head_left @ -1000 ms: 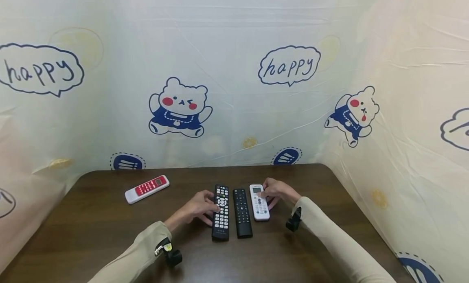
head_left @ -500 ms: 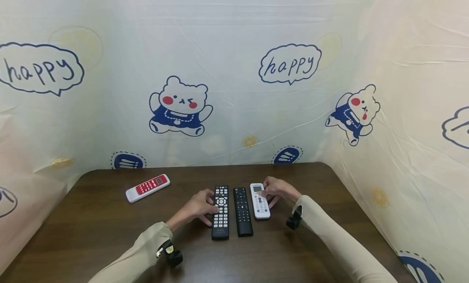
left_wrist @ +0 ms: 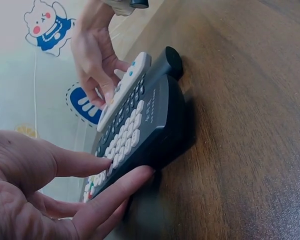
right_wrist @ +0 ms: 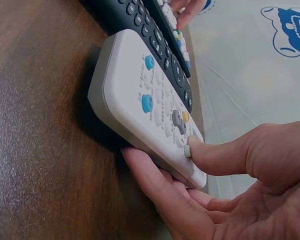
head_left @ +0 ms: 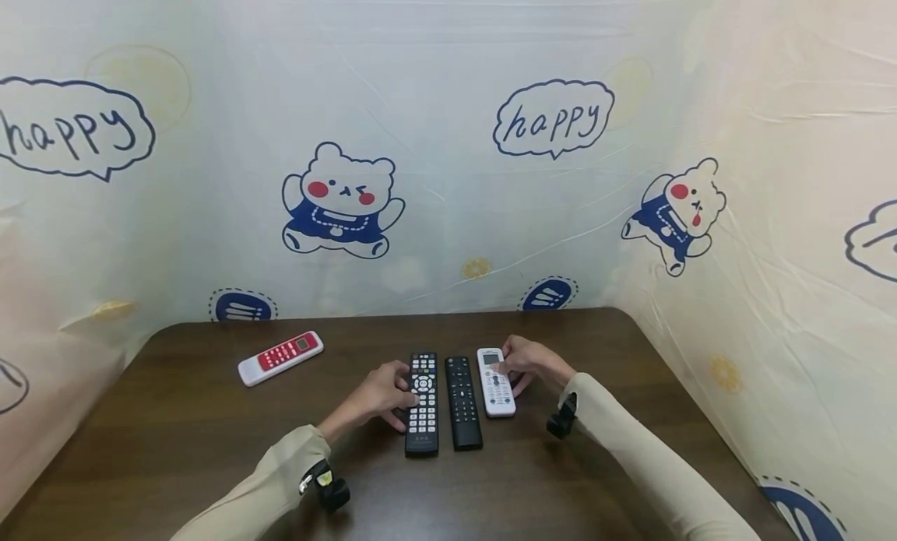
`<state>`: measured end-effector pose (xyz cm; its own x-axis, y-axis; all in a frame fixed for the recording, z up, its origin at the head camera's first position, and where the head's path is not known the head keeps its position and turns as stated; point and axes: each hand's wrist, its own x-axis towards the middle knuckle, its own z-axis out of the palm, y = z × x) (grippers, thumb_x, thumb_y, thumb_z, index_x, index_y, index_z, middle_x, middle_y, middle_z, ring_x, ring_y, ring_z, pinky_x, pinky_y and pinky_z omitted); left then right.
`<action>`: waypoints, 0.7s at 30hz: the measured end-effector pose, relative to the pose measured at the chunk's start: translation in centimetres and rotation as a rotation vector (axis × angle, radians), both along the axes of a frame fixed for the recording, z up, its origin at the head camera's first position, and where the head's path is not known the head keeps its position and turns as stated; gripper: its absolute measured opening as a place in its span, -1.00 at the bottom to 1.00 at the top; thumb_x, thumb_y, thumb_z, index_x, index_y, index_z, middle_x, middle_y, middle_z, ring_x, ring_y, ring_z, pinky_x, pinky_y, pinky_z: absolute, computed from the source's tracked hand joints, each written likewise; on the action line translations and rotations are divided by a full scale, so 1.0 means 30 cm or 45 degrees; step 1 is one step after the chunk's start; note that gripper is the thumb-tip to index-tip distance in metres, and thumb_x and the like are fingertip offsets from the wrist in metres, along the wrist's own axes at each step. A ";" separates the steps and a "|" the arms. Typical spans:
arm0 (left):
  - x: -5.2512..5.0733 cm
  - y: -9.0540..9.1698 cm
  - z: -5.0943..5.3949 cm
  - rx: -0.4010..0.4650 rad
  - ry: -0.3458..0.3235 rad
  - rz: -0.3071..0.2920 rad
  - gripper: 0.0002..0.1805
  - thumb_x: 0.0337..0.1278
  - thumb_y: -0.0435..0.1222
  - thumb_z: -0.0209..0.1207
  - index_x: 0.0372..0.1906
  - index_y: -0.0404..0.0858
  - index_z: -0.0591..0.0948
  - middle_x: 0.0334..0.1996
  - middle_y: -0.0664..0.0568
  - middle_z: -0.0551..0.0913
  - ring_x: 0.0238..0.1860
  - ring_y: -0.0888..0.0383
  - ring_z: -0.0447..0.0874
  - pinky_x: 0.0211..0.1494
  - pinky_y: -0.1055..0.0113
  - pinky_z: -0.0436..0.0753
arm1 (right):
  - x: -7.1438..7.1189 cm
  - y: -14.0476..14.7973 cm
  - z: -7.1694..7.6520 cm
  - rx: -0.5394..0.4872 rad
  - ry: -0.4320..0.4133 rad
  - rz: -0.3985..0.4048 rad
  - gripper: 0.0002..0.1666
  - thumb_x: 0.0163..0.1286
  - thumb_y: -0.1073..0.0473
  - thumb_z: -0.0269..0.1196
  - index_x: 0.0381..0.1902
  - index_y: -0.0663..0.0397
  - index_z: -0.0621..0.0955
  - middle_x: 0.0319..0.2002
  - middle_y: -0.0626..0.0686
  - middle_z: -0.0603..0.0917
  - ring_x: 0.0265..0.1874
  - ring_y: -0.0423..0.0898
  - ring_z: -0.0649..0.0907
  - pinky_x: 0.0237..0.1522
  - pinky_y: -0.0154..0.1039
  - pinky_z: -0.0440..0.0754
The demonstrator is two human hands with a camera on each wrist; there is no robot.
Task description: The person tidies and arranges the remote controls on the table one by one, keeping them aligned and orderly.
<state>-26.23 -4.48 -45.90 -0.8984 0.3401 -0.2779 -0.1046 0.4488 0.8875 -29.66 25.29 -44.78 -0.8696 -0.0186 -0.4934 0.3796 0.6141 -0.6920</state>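
Apart from each other, the hands each pinch a remote: the left hand (head_left: 378, 393) has the white-keyed black remote (head_left: 422, 440), thumb on its keys and fingers at its side, and the right hand (head_left: 536, 362) likewise grips the white remote (head_left: 500, 401). The dark-keyed black remote (head_left: 464, 412) lies between, all three pointing toward the bench's (head_left: 532, 494) far edge. The red-faced remote (head_left: 280, 358) slants near the far left corner.

Sheet-lined nook, wider room type indeterminable: one dark wood-grain table (head_left: 490, 494); creased sheeting (head_left: 441, 82), cartoon-printed, behind table and along both its sides.
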 end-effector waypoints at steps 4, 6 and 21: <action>0.003 0.004 0.007 -0.007 0.018 -0.009 -0.28 0.21 -0.57 0.34 0.43 -0.53 0.32 0.04 -0.37 0.53 -0.27 -0.07 0.75 -0.45 0.13 0.84 | -0.003 0.008 0.004 -0.003 -0.001 -0.011 -0.58 0.46 0.28 0.35 0.11 0.25 0.40 -0.14 0.25 0.60 -0.21 0.10 0.70 -0.30 -0.12 0.86; 0.004 0.006 0.011 -0.014 0.025 -0.013 -0.29 0.21 -0.56 0.34 0.43 -0.53 0.32 0.03 -0.36 0.53 -0.28 -0.07 0.75 -0.45 0.13 0.84 | -0.003 0.011 0.006 -0.009 -0.004 -0.024 -0.58 0.45 0.29 0.36 0.10 0.24 0.40 -0.14 0.25 0.60 -0.22 0.10 0.70 -0.30 -0.11 0.87; 0.007 -0.038 -0.001 -0.036 0.175 -0.024 -0.26 0.16 -0.43 0.43 0.40 -0.50 0.38 -0.05 -0.33 0.62 -0.26 -0.05 0.73 -0.33 0.07 0.85 | 0.010 0.002 -0.006 -0.009 0.019 -0.031 -0.57 0.46 0.26 0.36 0.13 0.24 0.42 -0.13 0.25 0.60 -0.20 0.10 0.71 -0.31 -0.12 0.86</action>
<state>-26.03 -5.62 -45.93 -0.9221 0.3513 -0.1621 0.0260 0.4744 0.8799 -29.37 25.34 -44.95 -0.8772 -0.0009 -0.4801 0.3837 0.5999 -0.7021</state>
